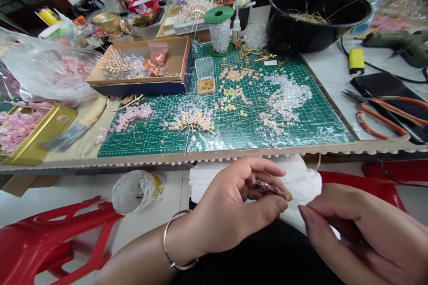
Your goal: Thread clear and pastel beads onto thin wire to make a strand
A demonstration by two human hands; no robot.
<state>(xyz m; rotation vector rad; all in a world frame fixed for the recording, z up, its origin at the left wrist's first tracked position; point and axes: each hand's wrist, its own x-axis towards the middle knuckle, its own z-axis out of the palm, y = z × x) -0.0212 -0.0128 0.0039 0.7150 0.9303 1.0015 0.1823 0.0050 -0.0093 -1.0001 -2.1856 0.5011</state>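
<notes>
One long work surface (329, 80) fills the upper frame, topped by a green cutting mat (321, 116) strewn with beaded sprays, gold tubes and clear beads. At upper right, a round black tub (294, 31) holds a tangle of thin straw-coloured wire. Left of centre, a cardboard box lid (174, 62) holds gilt wire sprays, coloured beads and a small orange bag. At far left, a gold tin tray (56, 120) is heaped with pink blossoms. A green glue gun (394, 46) lies at the right, beside orange-handled pliers (377, 113) resting on a black phone (388, 87). On the mat, a small clear box (205, 84) holds gold beads in its lower part. On the floor, a plastic tub (133, 193) carries a yellow label too blurred to read.

Below the surface edge, above a white cloth (304, 182), the left hand (230, 205), with a metal bangle (177, 240) at its wrist, grips a beaded sprig (270, 189) between curled fingers and thumb. The right hand (347, 231) comes in just beside the sprig's gold end, its fingers (302, 211) nearly closed; whether they pinch a fine wire, I cannot tell.
</notes>
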